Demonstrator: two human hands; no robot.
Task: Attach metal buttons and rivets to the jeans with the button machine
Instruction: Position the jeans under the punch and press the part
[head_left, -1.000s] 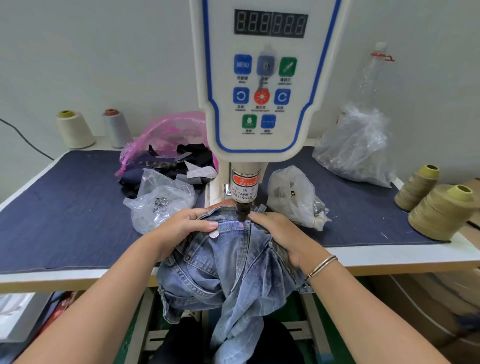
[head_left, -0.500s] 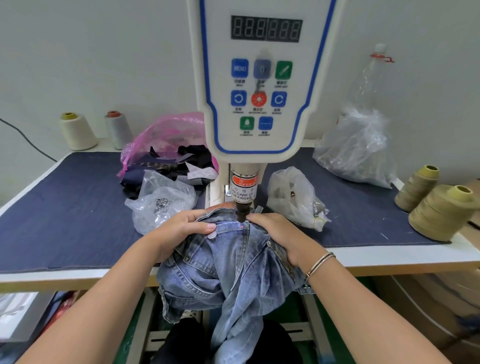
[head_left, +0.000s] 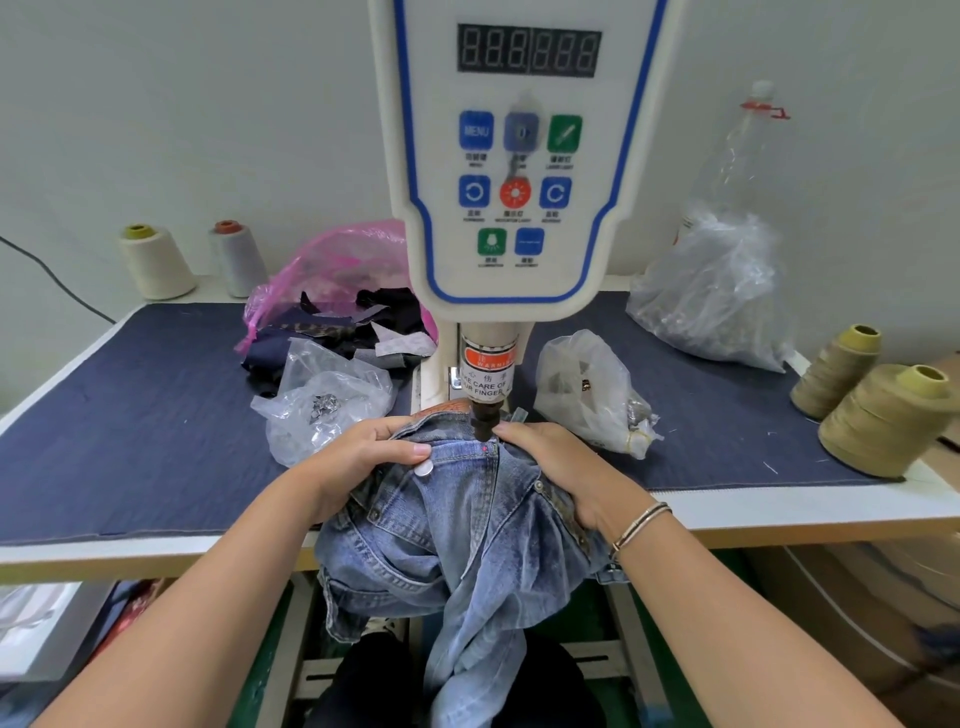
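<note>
While both hands (head_left: 363, 457) grip them, jeans (head_left: 467, 525) underlie punch (head_left: 484, 421).

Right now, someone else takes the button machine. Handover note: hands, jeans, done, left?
Left hand: grips the jeans waistband left of the punch.
Right hand: grips the denim right of the punch, fingertips close to it.
Jeans: bunched over the table edge, waistband under the button machine, red mark by the punch tip.
Done: one silver button on the waistband, rivets at the pockets.
Left: apparently press at the red mark; watch the fingers.
</note>
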